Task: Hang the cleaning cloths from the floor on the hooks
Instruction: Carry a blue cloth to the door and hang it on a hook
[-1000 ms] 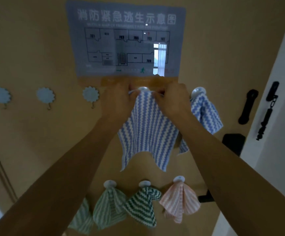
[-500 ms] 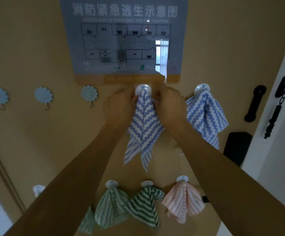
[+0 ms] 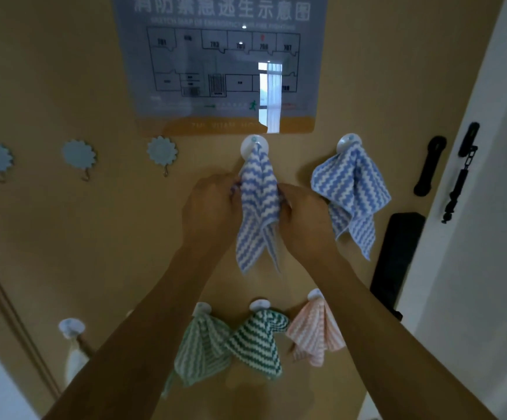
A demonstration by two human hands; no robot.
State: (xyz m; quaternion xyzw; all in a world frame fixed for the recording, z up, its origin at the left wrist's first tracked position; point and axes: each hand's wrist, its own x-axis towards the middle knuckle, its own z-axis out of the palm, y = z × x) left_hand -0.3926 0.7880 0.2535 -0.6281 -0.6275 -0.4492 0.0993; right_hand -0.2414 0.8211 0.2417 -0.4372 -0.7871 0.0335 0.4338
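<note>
Fingers (image 3: 234,189) of our left hand (image 3: 210,207) and right hand (image 3: 303,221) pinch the blue-and-white zigzag-striped cleaning cloth (image 3: 256,204), hung on the round white wall hook (image 3: 254,146) below the grey evacuation plan (image 3: 222,59). We should ease go gently, lest a tug unhook it. No containers show.

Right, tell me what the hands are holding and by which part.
Both hands hold the blue striped cloth hanging from the white hook: left hand and right hand pinch its side edges, just below the hook.
</note>
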